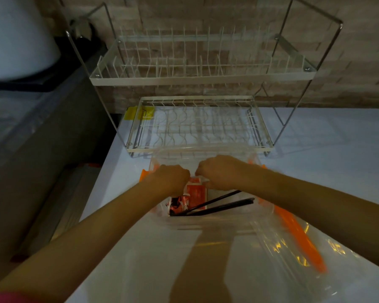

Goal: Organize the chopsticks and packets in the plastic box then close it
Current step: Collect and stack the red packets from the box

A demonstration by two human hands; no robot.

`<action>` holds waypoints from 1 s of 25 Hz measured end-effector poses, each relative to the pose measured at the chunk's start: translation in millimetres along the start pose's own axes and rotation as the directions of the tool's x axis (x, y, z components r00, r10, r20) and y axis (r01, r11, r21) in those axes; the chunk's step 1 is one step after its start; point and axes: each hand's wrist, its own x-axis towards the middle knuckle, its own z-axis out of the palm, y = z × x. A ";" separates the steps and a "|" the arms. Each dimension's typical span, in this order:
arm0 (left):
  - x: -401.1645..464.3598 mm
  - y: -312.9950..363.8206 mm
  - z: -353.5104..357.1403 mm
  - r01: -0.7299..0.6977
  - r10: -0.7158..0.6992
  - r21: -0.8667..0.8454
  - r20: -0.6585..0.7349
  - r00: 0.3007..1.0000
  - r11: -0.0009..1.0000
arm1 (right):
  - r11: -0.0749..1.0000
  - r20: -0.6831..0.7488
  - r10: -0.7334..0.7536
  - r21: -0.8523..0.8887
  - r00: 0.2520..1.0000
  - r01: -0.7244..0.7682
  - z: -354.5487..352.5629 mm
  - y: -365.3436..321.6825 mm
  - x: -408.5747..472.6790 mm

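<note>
A clear plastic box with orange latches stands open on the white table. Inside it lie red-and-orange packets, one of them crumpled at the left, and black chopsticks slanting across the near right part. Both hands reach down into the box from above. My left hand and my right hand have curled fingers and meet at the top edge of the upright orange packet, pinching it from either side. Their fingertips are hidden.
The box's clear lid with an orange latch lies on the table at the near right, blurred. A two-tier white wire dish rack stands just behind the box against a brick wall. The table's left edge drops off beside the box.
</note>
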 end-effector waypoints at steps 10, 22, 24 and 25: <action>4.0 9.3 8.7 0.028 -0.037 0.149 0.056 0.998 0.988 | 0.995 0.209 0.050 0.079 0.977 -0.068 20.4 -21.1 29.5; 10.1 10.8 15.0 0.020 -0.029 0.266 0.031 0.999 0.964 | 0.974 0.212 0.099 0.181 0.972 -0.139 25.5 -24.3 33.7; 10.7 10.2 14.2 0.015 -0.023 0.275 0.026 0.999 0.961 | 0.969 0.224 0.106 0.195 0.969 -0.151 22.9 -24.6 33.0; 10.2 9.8 14.6 0.010 -0.017 0.285 0.021 1.000 0.958 | 0.970 0.234 0.104 0.193 0.967 -0.150 22.0 -24.3 32.9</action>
